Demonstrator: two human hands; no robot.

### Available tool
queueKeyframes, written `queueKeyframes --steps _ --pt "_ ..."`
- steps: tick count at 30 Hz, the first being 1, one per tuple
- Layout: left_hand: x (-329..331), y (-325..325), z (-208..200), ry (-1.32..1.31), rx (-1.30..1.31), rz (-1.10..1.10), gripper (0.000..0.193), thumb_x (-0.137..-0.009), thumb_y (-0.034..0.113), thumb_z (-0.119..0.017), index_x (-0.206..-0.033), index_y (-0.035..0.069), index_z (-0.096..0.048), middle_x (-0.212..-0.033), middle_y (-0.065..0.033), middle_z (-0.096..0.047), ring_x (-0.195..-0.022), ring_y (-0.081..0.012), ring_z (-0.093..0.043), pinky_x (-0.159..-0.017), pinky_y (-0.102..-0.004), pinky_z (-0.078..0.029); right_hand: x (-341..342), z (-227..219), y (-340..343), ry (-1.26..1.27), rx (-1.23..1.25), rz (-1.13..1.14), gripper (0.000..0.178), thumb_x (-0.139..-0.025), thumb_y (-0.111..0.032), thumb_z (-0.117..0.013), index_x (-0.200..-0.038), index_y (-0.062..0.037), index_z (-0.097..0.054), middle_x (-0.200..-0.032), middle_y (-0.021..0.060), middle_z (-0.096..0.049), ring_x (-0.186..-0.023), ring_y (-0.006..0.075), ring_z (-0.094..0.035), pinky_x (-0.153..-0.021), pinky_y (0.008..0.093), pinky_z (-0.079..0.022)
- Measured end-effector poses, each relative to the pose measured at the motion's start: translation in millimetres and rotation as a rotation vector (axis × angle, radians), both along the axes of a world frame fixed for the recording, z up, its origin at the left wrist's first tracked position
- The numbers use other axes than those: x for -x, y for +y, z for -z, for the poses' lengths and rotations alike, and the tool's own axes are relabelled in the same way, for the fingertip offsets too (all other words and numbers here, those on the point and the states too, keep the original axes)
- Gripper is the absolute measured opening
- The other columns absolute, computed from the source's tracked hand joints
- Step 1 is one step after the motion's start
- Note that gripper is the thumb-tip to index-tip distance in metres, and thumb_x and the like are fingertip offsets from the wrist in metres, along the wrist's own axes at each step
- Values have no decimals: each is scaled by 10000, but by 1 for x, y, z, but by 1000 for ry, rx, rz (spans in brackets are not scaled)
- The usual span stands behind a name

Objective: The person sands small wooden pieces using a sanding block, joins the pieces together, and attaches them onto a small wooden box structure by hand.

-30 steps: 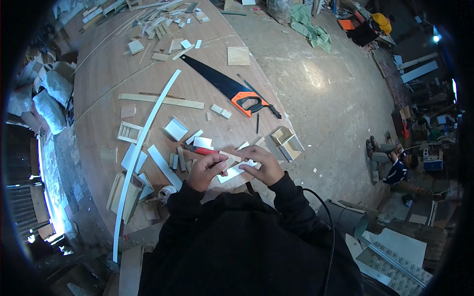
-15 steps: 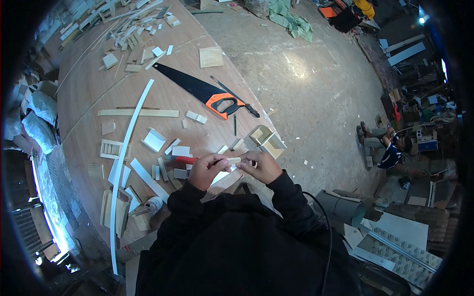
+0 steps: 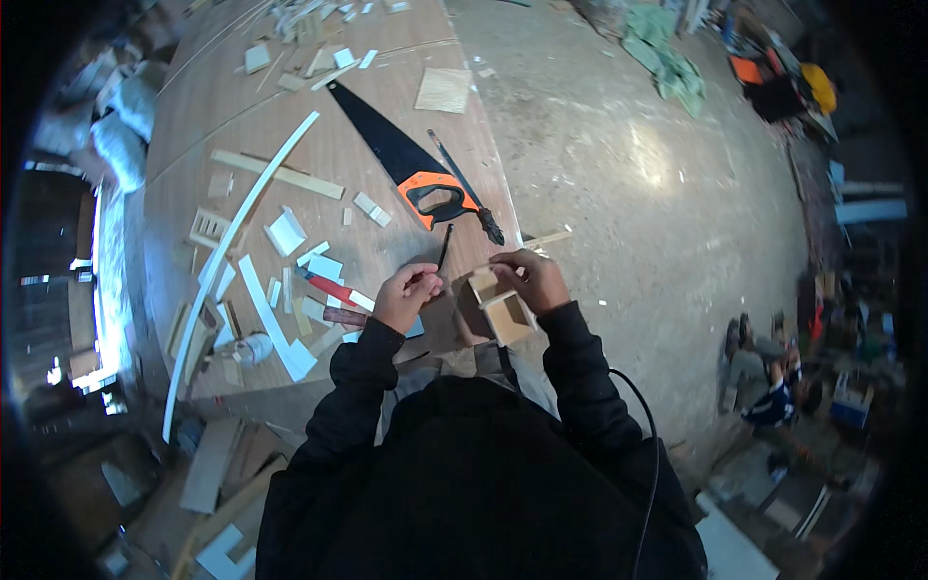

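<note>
My left hand (image 3: 410, 298) hovers over the table's near edge, its fingers curled into a pinch. Whatever lies between them, if anything, is too small to make out. With thumb and fingers my right hand (image 3: 537, 281) grips the upper rim of a small open wooden box (image 3: 509, 320), divided into two compartments. The box is tilted, its open side facing up at me. A thin dark pencil-like stick (image 3: 446, 246) lies just beyond my left hand. Beside that hand rest a red-handled tool (image 3: 329, 286) and a dark brown handle (image 3: 345, 316).
An orange-handled saw (image 3: 435, 198) lies beyond my hands, a slim dark rod (image 3: 452, 169) alongside. Across the wooden table (image 3: 382, 97) are scattered wood offcuts and a long white strip (image 3: 237, 217). Another person (image 3: 768, 377) sits on the floor to the right.
My hands have moved apart from the small wood piece they held together. My right hand has gone to the box, which is now nearer to me. The view has shifted.
</note>
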State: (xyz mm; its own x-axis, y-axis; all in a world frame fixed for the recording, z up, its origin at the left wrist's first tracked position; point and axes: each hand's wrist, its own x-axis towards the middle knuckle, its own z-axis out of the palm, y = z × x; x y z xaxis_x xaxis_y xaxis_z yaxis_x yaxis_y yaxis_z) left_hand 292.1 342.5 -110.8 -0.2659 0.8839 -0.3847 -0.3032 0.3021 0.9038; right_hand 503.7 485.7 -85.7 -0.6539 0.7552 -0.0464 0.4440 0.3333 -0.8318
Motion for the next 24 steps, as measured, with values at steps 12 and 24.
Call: queueKeyframes --steps 12,24 --pt "-53 25 100 791 -27 -133 144 -855 169 -654 -952 88 -723 -873 -80 -698 -802 -269 -633 -756 -367 -495 5 130 73 -243 98 -314 214 -838 -310 -694 -935 -126 -744 -832 115 -708 -736 289 -682 -664 377 -518" --pt "-57 44 149 1041 8 -52 141 -837 293 -673 -914 203 -749 -902 31 -697 -889 -242 -555 -810 -409 -408 14 140 74 -209 -105 -384 172 -811 -258 -714 -935 -148 -759 -844 55 -651 -771 247 -660 -665 346 -517"
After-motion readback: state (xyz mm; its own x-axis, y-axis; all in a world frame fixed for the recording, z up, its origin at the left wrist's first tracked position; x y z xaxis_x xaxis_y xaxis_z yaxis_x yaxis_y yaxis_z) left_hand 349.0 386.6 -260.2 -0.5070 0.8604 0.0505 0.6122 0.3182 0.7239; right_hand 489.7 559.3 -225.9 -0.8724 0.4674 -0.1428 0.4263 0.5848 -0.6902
